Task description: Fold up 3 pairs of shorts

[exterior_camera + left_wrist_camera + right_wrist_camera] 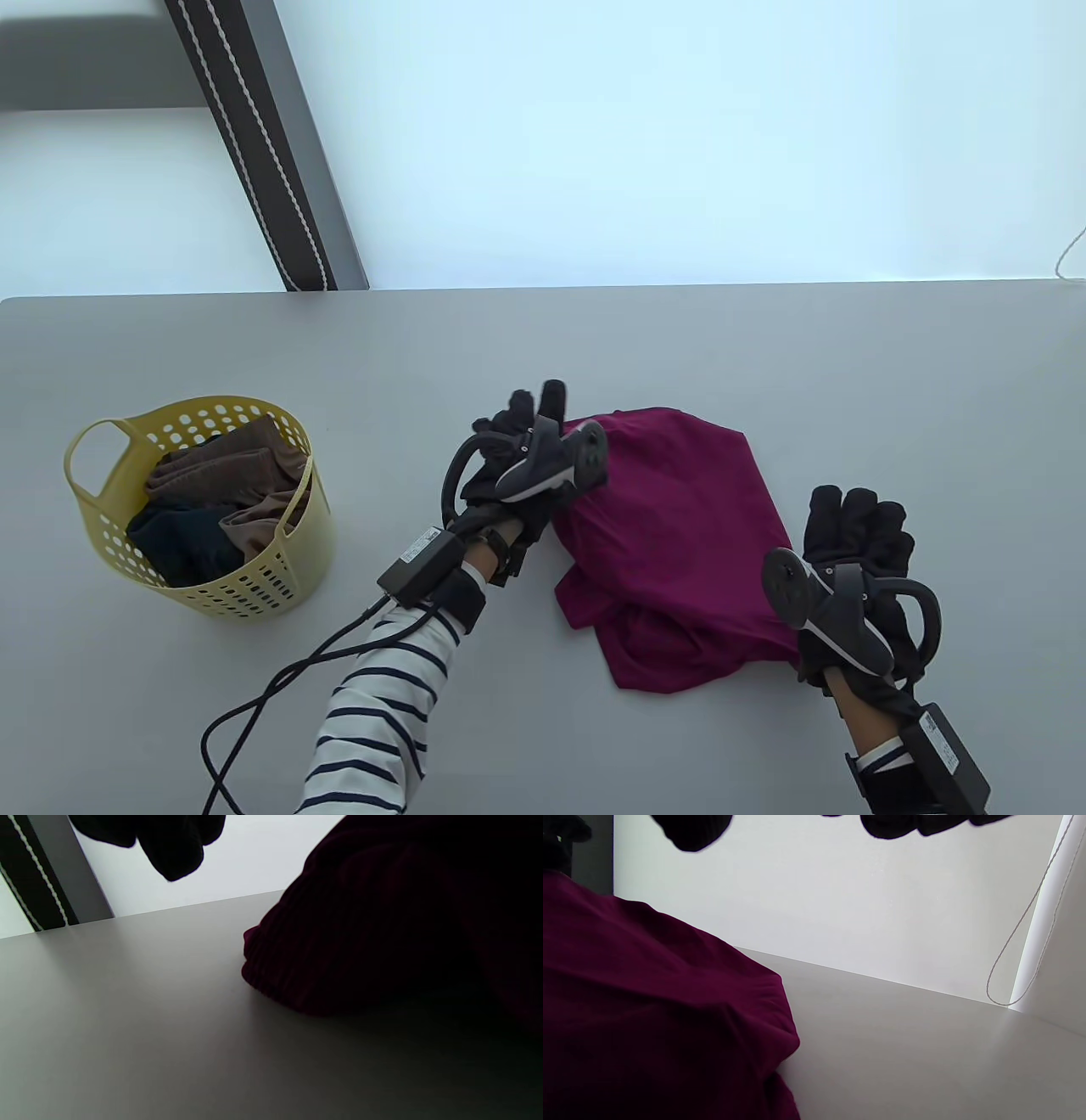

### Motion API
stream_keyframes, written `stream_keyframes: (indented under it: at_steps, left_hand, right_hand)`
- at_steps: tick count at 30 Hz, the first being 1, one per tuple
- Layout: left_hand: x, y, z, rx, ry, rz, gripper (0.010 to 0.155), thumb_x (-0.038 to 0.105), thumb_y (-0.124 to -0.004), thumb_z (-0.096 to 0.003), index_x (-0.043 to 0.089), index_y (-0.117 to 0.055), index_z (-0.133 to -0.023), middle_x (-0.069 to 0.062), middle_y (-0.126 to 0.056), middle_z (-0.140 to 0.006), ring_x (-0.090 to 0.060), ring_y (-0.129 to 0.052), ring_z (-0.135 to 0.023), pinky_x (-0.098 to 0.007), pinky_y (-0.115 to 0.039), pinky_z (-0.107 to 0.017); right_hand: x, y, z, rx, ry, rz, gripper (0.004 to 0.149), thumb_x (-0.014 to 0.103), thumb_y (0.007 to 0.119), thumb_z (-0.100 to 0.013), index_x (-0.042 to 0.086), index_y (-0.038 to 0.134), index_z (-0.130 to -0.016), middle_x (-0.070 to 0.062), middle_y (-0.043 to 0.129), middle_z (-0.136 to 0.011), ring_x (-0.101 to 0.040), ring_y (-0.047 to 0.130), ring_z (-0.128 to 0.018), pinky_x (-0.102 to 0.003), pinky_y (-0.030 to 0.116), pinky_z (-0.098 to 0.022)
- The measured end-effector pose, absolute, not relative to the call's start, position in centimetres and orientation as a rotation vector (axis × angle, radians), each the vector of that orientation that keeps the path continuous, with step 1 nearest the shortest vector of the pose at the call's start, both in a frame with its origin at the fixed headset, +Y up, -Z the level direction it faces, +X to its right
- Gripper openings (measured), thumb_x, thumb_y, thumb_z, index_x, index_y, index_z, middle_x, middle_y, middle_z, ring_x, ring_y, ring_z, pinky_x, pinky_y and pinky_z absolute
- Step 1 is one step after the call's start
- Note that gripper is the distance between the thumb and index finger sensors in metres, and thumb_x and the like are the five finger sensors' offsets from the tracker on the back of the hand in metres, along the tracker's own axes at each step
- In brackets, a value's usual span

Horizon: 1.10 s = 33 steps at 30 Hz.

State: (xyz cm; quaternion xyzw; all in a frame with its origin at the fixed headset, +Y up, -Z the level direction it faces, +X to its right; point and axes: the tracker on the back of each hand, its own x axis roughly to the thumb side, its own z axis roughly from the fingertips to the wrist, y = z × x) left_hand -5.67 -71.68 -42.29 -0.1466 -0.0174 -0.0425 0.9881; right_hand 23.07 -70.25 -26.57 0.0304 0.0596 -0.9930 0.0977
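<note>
- My left hand (517, 458) reaches in from the near edge, striped sleeve (373, 722) behind it, and sits at the left edge of the maroon shorts (679, 543), raised off the tabletop (594, 356).
- Left fingers (178, 849): loosely extended, pointing far. I see nothing pinched in the left wrist view; fingertips hang clear above the tabletop, fabric just to their right.
- My right hand (857, 560) is at the right near edge of the shorts, palm down, wrist toward the near edge.
- Right fingers (895, 825): relaxed, slightly curled, no grasp. Right wrist view shows them free in the air above the tabletop, shorts to their left.
- Shorts lie bunched on the tabletop, centre-right, between both hands.
- Yellow basket (280, 586) stands well to the left, holding brown and dark garments (229, 492).
- Cable (280, 688) trails from my left wrist.
</note>
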Motion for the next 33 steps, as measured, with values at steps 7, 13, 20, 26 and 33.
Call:
stream_keyframes:
  at_steps: [7,13,20,26,33]
  left_hand:
    - [-5.5,-75.0,-44.1,-0.594,0.166,-0.144,0.095,0.060,-0.065,-0.0436,-0.005,-0.041,-0.108,-0.027,-0.069,-0.099,-0.050,-0.078,-0.085,-0.074,-0.061,-0.063]
    - [-4.1,-73.5,-44.7,-0.458,0.108,-0.028,0.052,0.040,-0.073,-0.0487,0.020,-0.059,-0.094,0.001,-0.088,-0.079,-0.023,-0.097,-0.070,-0.062,-0.073,-0.064]
    - [-1.6,-60.2,-42.2,0.245,-0.201,0.016,0.052,0.039,-0.066,-0.0513,0.024,-0.046,-0.097,0.006,-0.079,-0.083,-0.018,-0.091,-0.073,-0.059,-0.070,-0.069]
    - [0.3,-56.7,-33.8,0.839,-0.468,-0.326,0.056,0.039,-0.061,-0.0533,0.020,-0.036,-0.100,0.002,-0.072,-0.089,-0.020,-0.086,-0.077,-0.060,-0.066,-0.071]
    - [1.3,-71.1,-22.5,0.747,-1.045,-0.791,0.072,0.052,-0.048,-0.0517,0.010,-0.023,-0.105,-0.006,-0.065,-0.099,-0.022,-0.084,-0.080,-0.062,-0.065,-0.071]
  right_hand:
    - [22.9,-70.3,-26.5,0.091,0.150,-2.935,0.085,0.050,0.054,-0.050,-0.005,0.020,-0.105,-0.042,0.030,-0.100,-0.065,0.037,-0.086,-0.068,0.044,-0.057]
    - [22.8,-70.1,-26.4,0.088,0.141,-2.921,0.084,0.050,0.054,-0.050,-0.005,0.021,-0.105,-0.042,0.031,-0.100,-0.065,0.038,-0.086,-0.068,0.044,-0.057]
    - [23.3,-69.3,-26.3,0.147,0.205,-2.953,0.084,0.050,0.055,-0.051,-0.006,0.023,-0.105,-0.043,0.033,-0.099,-0.066,0.040,-0.085,-0.068,0.046,-0.057]
    - [24.0,-68.3,-26.0,0.228,0.297,-3.007,0.085,0.049,0.055,-0.051,-0.010,0.024,-0.104,-0.044,0.034,-0.098,-0.066,0.043,-0.084,-0.068,0.048,-0.056]
    - [24.0,-68.1,-25.9,0.226,0.321,-3.022,0.085,0.049,0.055,-0.051,-0.010,0.024,-0.104,-0.044,0.034,-0.098,-0.067,0.043,-0.084,-0.068,0.048,-0.056]
